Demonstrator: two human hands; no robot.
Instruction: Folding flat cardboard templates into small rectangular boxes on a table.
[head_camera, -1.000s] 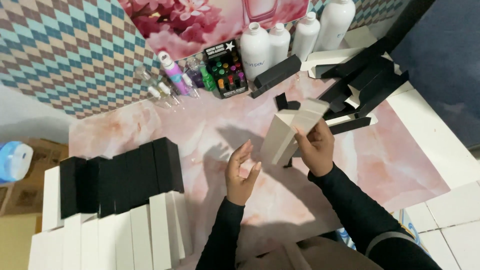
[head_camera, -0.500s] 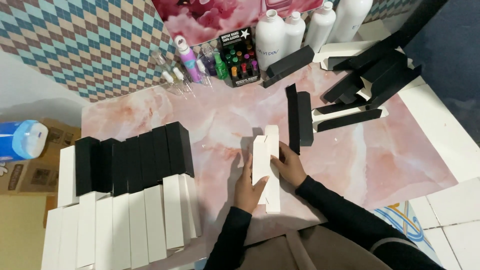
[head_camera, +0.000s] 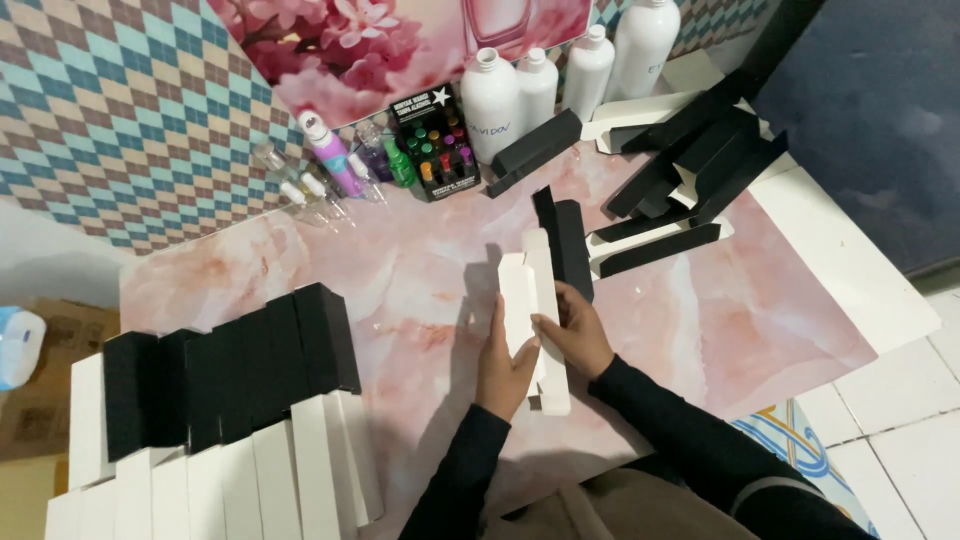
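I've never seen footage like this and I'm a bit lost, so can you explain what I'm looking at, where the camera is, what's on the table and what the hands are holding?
This is one picture from a camera worn on a person's head, looking down at their own two bare hands in dark sleeves. There is no machine. The left hand and right hand together press a long white cardboard box flat on a pink marbled tabletop. To the left lie a row of finished black boxes and white boxes. At the far right is a loose pile of black box pieces. Along the back stand white bottles, small spray bottles and a black display pack of tiny coloured vials.
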